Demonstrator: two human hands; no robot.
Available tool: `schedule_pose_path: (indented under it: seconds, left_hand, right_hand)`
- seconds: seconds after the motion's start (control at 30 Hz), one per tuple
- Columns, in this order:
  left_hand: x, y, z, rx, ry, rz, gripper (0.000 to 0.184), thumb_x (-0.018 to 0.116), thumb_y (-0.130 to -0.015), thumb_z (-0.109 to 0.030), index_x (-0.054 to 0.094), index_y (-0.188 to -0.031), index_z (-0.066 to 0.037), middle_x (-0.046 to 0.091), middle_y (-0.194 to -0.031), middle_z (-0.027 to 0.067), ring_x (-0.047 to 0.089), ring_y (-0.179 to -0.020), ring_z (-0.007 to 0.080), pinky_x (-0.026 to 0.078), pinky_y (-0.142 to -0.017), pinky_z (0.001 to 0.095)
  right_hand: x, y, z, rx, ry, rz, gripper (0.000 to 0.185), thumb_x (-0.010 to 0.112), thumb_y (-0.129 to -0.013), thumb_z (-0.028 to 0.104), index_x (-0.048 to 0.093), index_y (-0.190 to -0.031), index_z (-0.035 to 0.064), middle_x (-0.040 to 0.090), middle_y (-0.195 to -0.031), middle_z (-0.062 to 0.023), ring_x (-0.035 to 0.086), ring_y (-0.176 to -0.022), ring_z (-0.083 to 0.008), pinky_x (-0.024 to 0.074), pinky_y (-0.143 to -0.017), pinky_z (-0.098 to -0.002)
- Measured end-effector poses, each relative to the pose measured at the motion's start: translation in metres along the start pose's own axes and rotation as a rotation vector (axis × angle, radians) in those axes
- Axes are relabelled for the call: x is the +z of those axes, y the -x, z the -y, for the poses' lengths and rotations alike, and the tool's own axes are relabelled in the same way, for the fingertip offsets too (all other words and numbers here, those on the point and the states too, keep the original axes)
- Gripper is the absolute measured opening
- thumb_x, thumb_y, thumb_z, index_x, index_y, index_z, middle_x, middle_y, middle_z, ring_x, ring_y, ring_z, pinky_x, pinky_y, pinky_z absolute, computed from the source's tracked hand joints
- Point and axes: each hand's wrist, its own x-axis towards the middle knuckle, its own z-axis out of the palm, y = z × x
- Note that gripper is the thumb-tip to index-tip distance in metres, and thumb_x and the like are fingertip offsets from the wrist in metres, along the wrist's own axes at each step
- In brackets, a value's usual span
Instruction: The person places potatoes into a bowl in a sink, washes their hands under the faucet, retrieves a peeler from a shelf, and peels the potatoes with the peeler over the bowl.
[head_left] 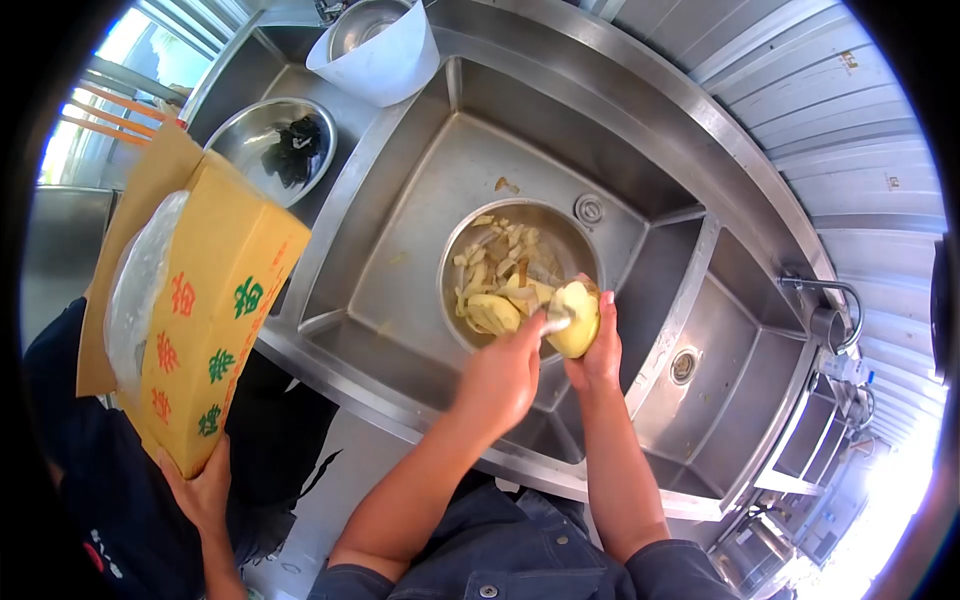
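Note:
My left hand (500,378) is closed around a small whitish tool (554,325), whose end touches the fruit; motion blurs its exact kind. My right hand (598,350) cups a round, yellow-green fruit (574,338) with pale, partly peeled flesh facing up. Both hands are over the near right rim of a round metal bowl (572,234). Inside that bowl lie many pale yellow strips and chunks of peelings (508,262), with larger pieces at the near left. The bowl stands on the bottom of a steel sink (400,215).
On the left, another person's hand (205,490) supports a tilted yellow cardboard box (215,330) lined with plastic. A metal bowl (235,140) with dark pieces and a white tub (385,65) stand at the back left. A second basin (700,420) with a tap (850,300) lies right.

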Motion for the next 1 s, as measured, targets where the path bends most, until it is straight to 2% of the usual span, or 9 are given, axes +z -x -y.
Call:
schedule_pose_path:
  seconds: [0.1, 0.17, 0.3, 0.33, 0.4, 0.57, 0.87, 0.93, 1.0]
  left_hand:
    - [0.02, 0.043, 0.005, 0.007, -0.006, 0.194, 0.038, 0.058, -0.095, -0.005, 0.058, -0.134, -0.004, 0.07, -0.1, 0.0233, 0.067, -0.091, 0.0438, 0.055, -0.077, 0.0494]
    - [0.016, 0.043, 0.012, -0.01, 0.013, 0.11, 0.039, 0.058, -0.096, -0.005, 0.058, -0.134, -0.004, 0.07, -0.101, 0.0238, 0.068, -0.091, 0.0431, 0.055, -0.078, 0.0486]
    - [0.002, 0.023, 0.005, -0.024, 0.053, -0.029, 0.038, 0.059, -0.097, -0.006, 0.058, -0.136, -0.004, 0.069, -0.105, 0.0248, 0.068, -0.096, 0.0414, 0.055, -0.081, 0.0455]
    - [-0.002, 0.018, 0.004, -0.016, 0.055, -0.033, 0.038, 0.059, -0.098, -0.007, 0.058, -0.136, -0.005, 0.069, -0.106, 0.0246, 0.068, -0.097, 0.0412, 0.055, -0.082, 0.0449]
    - [-0.007, 0.007, 0.001, -0.021, 0.041, -0.045, 0.039, 0.058, -0.098, -0.006, 0.058, -0.137, -0.005, 0.069, -0.106, 0.024, 0.068, -0.096, 0.0414, 0.054, -0.081, 0.045]
    - [0.0, -0.009, 0.001, 0.018, 0.035, -0.038, 0.042, 0.058, -0.096, -0.006, 0.057, -0.138, -0.006, 0.069, -0.105, 0.0219, 0.067, -0.093, 0.0419, 0.054, -0.079, 0.046]
    - [0.034, 0.048, 0.021, 0.107, -0.112, 0.111, 0.042, 0.057, -0.096, -0.01, 0.054, -0.138, -0.008, 0.068, -0.091, 0.0209, 0.068, -0.079, 0.0417, 0.054, -0.067, 0.0539]
    - [0.022, 0.042, 0.02, 0.092, -0.032, -0.049, 0.042, 0.058, -0.096, -0.009, 0.055, -0.137, -0.007, 0.069, -0.093, 0.0213, 0.068, -0.08, 0.0417, 0.054, -0.069, 0.0536]
    - [0.012, 0.018, 0.009, 0.126, -0.021, -0.104, 0.042, 0.059, -0.095, -0.008, 0.054, -0.137, -0.007, 0.069, -0.095, 0.0222, 0.068, -0.082, 0.0422, 0.054, -0.071, 0.0525]
  right_hand:
    - [-0.009, -0.007, 0.008, 0.016, -0.026, -0.076, 0.057, 0.049, -0.105, 0.051, 0.055, -0.136, 0.004, 0.064, -0.128, -0.0147, 0.061, -0.119, -0.0289, 0.0509, -0.101, -0.0428]
    - [-0.01, -0.014, 0.011, 0.037, -0.057, 0.044, 0.064, 0.046, -0.102, 0.062, 0.058, -0.131, 0.006, 0.064, -0.126, -0.0185, 0.062, -0.115, -0.0362, 0.0529, -0.096, -0.0473]
    - [-0.011, -0.001, 0.018, 0.19, -0.306, 0.128, 0.071, 0.044, -0.099, 0.068, 0.057, -0.136, 0.0082, 0.062, -0.132, -0.0188, 0.061, -0.118, -0.0353, 0.0497, -0.101, -0.049]
    - [-0.024, -0.001, 0.015, 0.203, -0.343, 0.297, 0.072, 0.045, -0.099, 0.067, 0.054, -0.14, 0.0081, 0.06, -0.139, -0.0144, 0.055, -0.129, -0.0335, 0.0418, -0.112, -0.0495]
    - [-0.018, 0.006, 0.013, 0.195, -0.29, 0.154, 0.073, 0.048, -0.098, 0.067, 0.052, -0.142, 0.0085, 0.059, -0.139, -0.0123, 0.054, -0.13, -0.0327, 0.0407, -0.112, -0.0509]
    - [-0.009, 0.012, 0.019, 0.189, -0.14, 0.201, 0.053, 0.05, -0.099, 0.043, 0.054, -0.137, 0.006, 0.061, -0.133, -0.0137, 0.057, -0.125, -0.0318, 0.0464, -0.107, -0.0519]
    - [-0.01, -0.01, 0.02, 0.098, -0.294, 0.154, 0.053, 0.048, -0.1, 0.045, 0.056, -0.133, 0.0053, 0.064, -0.129, -0.0135, 0.059, -0.12, -0.035, 0.0465, -0.107, -0.0497]
    - [-0.01, -0.013, 0.023, 0.067, -0.303, 0.174, 0.052, 0.047, -0.101, 0.045, 0.056, -0.133, 0.0051, 0.063, -0.131, -0.0138, 0.059, -0.121, -0.0365, 0.0446, -0.11, -0.0485]
    - [-0.003, -0.006, 0.027, 0.171, -0.32, 0.128, 0.057, 0.047, -0.098, 0.049, 0.056, -0.133, 0.0047, 0.062, -0.13, -0.0211, 0.059, -0.121, -0.039, 0.0469, -0.105, -0.05]
